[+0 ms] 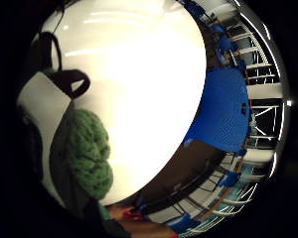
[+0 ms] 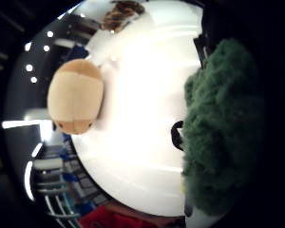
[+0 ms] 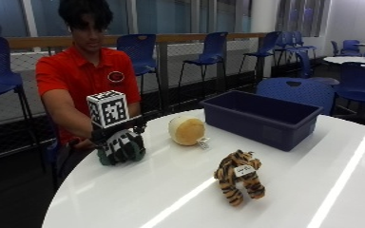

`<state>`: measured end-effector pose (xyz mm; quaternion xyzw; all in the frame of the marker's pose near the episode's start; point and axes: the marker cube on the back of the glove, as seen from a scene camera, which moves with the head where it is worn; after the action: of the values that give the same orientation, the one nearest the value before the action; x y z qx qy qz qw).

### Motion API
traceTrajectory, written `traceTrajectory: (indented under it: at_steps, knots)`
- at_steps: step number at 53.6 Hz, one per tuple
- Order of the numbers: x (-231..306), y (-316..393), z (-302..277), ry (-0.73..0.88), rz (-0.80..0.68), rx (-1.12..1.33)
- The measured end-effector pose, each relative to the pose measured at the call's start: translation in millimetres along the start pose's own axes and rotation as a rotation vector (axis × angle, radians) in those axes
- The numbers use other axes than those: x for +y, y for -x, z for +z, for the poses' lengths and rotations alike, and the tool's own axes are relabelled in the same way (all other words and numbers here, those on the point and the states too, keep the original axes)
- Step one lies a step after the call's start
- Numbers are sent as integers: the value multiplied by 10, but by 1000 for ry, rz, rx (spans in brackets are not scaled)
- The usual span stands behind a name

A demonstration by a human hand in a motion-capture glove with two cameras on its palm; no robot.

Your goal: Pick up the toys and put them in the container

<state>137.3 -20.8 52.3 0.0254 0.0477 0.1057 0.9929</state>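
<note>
While gloved right hand (image 3: 120, 145) curled round green knitted toy (image 3: 127, 151) at table's (image 3: 170, 199) near-left edge, blue container (image 3: 262, 118) sat far right, apparently empty; tan round plush (image 3: 186, 130) beside it, tiger (image 3: 239, 176) nearer: all three toys left

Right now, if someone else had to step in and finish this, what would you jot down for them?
Right hand: fingers curled round a green toy, resting on the table near the person.
Tan toy: on the table beside the bin.
Tiger: on the table, nearer the camera.
Done: green toy gripped; as far as the outside view shows, nothing in the bin.
Left: all three toys go in the bin.
</note>
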Motion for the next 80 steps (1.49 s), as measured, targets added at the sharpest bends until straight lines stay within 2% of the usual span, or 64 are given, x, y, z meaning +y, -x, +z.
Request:
traceTrajectory:
  at_steps: [9,17,32,40,50,59,63,67,72,77,80]
  knots:
    - [-111,18,-264,-118,-56,31]
    - [-251,337,-734,-98,-45,-55]
    - [-1042,1528,-1825,-182,-194,-57]
    - [-1342,2686,-2161,-165,-328,-48]
    - [-1520,3800,-2174,-154,-458,-55]
    - [-1655,4454,-2034,-101,-426,-80]
    - [-1701,4605,-1898,-86,-402,-53]
    - [-1668,4652,-1773,-56,-456,-8]
    - [-1594,4664,-1667,78,-428,7]
    - [-1480,4550,-1568,167,-534,53]
    - [-1413,4501,-1578,188,-551,-15]
